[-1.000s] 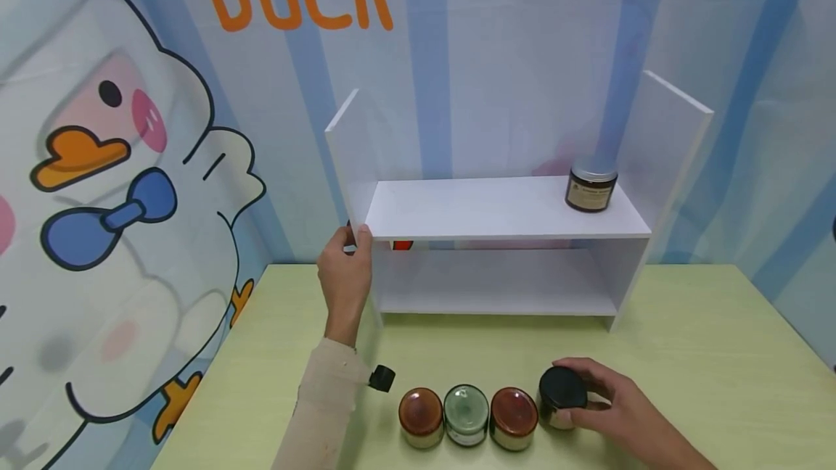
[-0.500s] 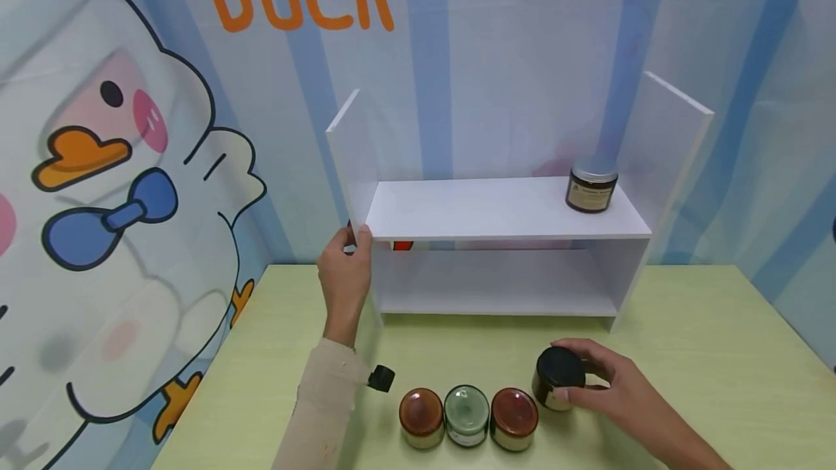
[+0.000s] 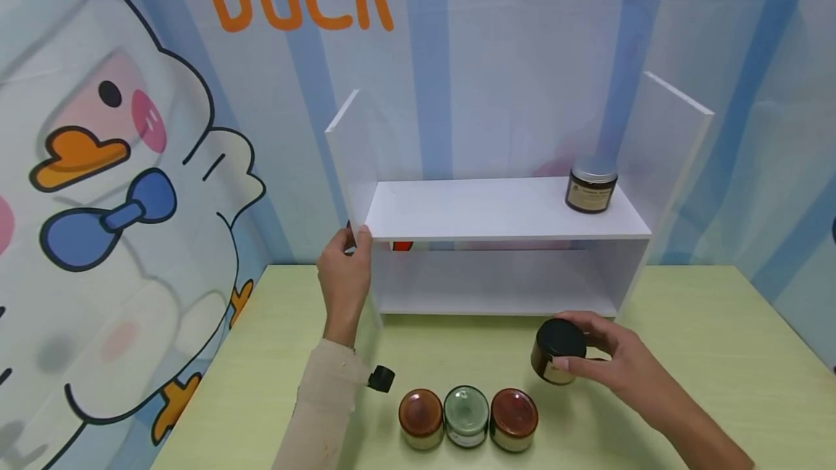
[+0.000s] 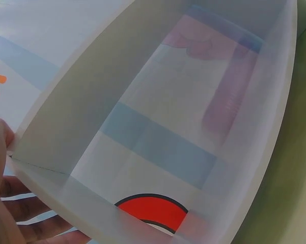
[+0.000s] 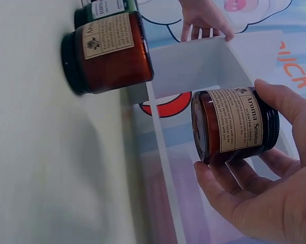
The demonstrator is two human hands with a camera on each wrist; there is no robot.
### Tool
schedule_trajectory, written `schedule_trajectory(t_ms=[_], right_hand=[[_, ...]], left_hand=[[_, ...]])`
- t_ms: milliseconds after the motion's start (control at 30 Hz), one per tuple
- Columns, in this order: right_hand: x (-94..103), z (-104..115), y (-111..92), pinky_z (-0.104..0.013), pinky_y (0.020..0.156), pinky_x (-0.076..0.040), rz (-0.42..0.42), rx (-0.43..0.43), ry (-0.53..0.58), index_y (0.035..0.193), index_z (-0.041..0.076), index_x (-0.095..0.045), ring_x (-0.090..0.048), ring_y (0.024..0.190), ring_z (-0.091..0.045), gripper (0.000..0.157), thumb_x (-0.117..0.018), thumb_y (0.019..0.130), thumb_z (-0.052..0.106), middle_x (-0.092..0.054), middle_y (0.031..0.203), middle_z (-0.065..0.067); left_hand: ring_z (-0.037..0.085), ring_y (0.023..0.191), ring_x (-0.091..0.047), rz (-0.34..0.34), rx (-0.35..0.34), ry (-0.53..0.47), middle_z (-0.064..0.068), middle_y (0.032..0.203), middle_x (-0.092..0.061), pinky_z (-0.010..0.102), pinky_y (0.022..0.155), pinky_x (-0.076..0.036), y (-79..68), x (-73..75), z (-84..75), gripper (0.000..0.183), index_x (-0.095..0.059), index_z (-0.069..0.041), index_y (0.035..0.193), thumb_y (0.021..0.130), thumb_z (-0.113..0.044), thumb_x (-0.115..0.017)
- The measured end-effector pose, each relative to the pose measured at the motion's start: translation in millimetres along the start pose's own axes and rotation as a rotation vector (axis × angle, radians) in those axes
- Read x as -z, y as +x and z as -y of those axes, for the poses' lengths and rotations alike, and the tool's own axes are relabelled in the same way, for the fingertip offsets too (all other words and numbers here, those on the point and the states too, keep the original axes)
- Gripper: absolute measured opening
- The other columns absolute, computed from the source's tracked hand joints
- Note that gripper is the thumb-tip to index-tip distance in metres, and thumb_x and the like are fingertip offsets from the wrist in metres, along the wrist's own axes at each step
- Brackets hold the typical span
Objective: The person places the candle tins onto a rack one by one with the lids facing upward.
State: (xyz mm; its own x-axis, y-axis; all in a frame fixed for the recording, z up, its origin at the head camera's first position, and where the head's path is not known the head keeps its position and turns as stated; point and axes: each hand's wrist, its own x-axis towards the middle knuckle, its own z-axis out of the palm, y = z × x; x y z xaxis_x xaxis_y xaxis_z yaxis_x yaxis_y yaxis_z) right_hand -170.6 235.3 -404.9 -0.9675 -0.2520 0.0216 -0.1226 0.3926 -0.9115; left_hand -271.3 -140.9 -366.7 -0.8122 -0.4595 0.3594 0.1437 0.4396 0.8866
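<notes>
My right hand grips an amber glass scented candle jar with a black lid on top. It is off the table, between the row of jars and the shelf's front. In the right wrist view the thumb lies at the lid and fingers curl beneath the glass. My left hand pinches the left side panel of a white two-tier shelf, its fingers partly hidden behind the panel. Lids down on the table stand a brown candle jar, a green candle jar and another brown candle jar.
A dark jar with a silver lid stands at the right end of the shelf's upper board. The pale green table meets a duck-printed backdrop behind. A small black block sits by the left sleeve.
My right hand has carried the black-lidded candle jar up and away from the row, toward the shelf. The left hand and the other jars stay in place.
</notes>
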Motion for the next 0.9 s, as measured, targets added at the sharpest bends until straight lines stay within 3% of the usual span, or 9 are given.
schedule_trajectory(t_ms=[233, 533, 767, 900], right_hand=[[6.2, 13, 5, -0.033, 0.083, -0.054, -0.016, 0.026, 0.001, 0.142, 0.017, -0.056, -0.055, 0.125, -0.037, 0.056, -0.077, 0.092, 0.030, -0.062, 0.130, -0.012], [11.9, 26, 11, -0.032, 0.083, -0.054, -0.048, 0.058, -0.032, 0.144, 0.019, -0.055, -0.062, 0.111, -0.020, 0.058, -0.077, 0.092, 0.032, -0.061, 0.131, -0.009], [17.0, 40, 16, -0.038, 0.087, -0.052, -0.064, 0.034, -0.056, 0.145, 0.022, -0.053, -0.057, 0.123, -0.032, 0.061, -0.076, 0.091, 0.040, -0.061, 0.133, -0.009], [20.9, 47, 20, -0.039, 0.088, -0.051, -0.070, 0.043, -0.075, 0.146, 0.023, -0.052, -0.055, 0.126, -0.032, 0.061, -0.075, 0.092, 0.041, -0.060, 0.135, -0.008]], left_hand=[[0.025, 0.091, -0.063, 0.009, 0.009, -0.006, 0.005, 0.109, -0.070, 0.044, 0.077, -0.053, 0.0, -0.2, 0.2, 0.044, -0.071, -0.011, 0.114, 0.100, -0.049, -0.053], [0.026, 0.094, -0.064, 0.006, 0.020, 0.009, 0.007, 0.110, -0.071, 0.045, 0.080, -0.054, 1.3, 0.3, -0.9, 0.044, -0.071, -0.009, 0.113, 0.101, -0.048, -0.054], [0.026, 0.093, -0.064, 0.009, 0.025, 0.009, 0.007, 0.110, -0.071, 0.046, 0.081, -0.054, 0.5, 0.9, -2.3, 0.044, -0.071, -0.009, 0.114, 0.101, -0.047, -0.053], [0.026, 0.093, -0.064, 0.010, 0.022, 0.007, 0.007, 0.110, -0.071, 0.045, 0.080, -0.054, 0.5, 0.9, -1.4, 0.045, -0.071, -0.009, 0.114, 0.100, -0.047, -0.054]])
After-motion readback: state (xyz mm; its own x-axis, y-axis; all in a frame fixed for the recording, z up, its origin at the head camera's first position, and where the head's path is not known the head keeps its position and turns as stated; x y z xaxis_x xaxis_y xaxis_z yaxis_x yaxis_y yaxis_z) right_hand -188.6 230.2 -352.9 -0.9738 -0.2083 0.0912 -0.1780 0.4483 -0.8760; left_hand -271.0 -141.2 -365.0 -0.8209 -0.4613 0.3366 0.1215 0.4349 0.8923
